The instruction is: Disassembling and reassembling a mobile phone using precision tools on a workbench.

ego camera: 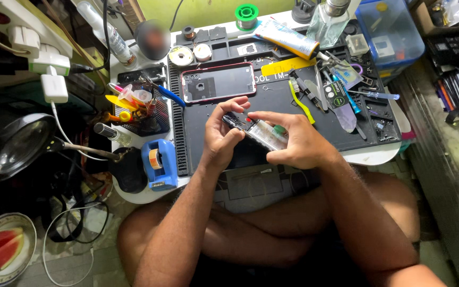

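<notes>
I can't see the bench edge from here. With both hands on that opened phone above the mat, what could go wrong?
1. The opened phone is held in the air by the left hand and right hand; a slipped grip could drop it.
2. The phone back cover lies just beyond the knuckles and might get knocked.
3. Loose tools crowd the mat; small parts could vanish among them.

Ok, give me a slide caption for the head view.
Both hands, left and right, hold an opened phone over a black repair mat cluttered with tools.
</notes>
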